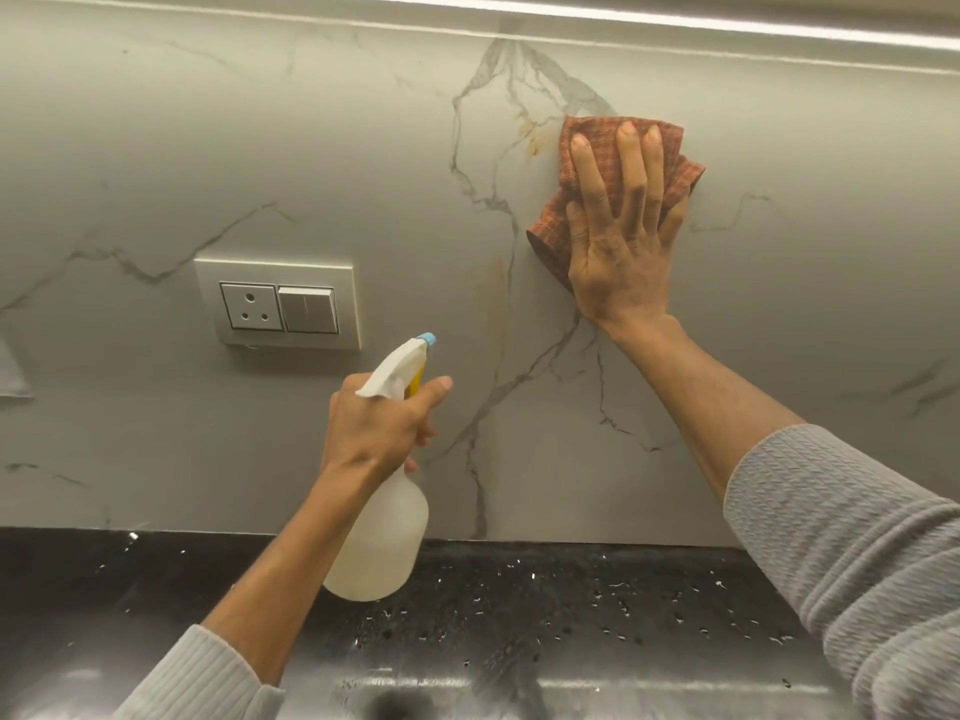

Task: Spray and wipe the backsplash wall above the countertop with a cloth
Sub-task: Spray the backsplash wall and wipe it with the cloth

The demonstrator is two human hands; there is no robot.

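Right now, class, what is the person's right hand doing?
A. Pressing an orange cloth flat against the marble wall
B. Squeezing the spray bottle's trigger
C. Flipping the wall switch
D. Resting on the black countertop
A: the right hand lies with straight fingers over the orange cloth on the backsplash wall, while the left hand holds the spray bottle.

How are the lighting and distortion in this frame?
Head view: warm light from a bright strip along the top, blown out; wide-angle bends that strip and the backsplash; glare patches on the wet countertop; sleeves at the edges look soft.
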